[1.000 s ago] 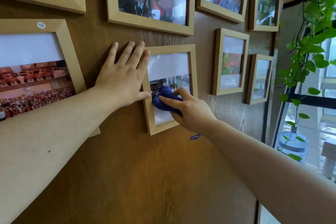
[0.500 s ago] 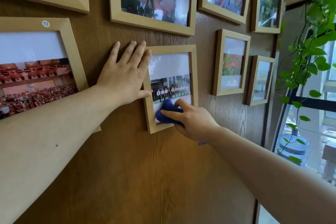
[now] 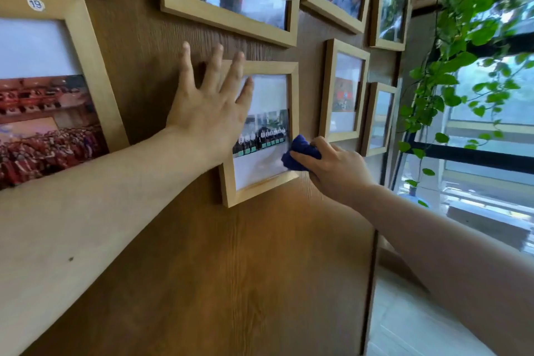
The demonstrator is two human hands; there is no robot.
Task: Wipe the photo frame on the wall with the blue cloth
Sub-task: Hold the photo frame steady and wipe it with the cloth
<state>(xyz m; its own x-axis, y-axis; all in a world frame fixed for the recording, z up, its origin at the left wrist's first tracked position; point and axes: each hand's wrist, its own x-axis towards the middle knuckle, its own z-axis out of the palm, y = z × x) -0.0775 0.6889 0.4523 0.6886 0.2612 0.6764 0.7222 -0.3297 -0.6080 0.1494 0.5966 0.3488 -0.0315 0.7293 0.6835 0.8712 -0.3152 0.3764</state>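
At centre, the frame point(image 3: 261, 192) is covered at its left side by the spread left hand point(image 3: 208, 113); the cloth point(image 3: 300, 153) is pinched at its right edge by the right hand point(image 3: 335, 167)

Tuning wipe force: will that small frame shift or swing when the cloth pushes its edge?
Likely yes. The frame hangs tilted on the wall, so it looks loosely hung. The left hand lies flat over its corner, probably bracing it. The bunched cloth looks soft.

Pale matt wooden photo frame point(image 3: 294, 101) with glossy glazing — soft blue cloth point(image 3: 300, 150) — grained wood wall point(image 3: 260, 269).
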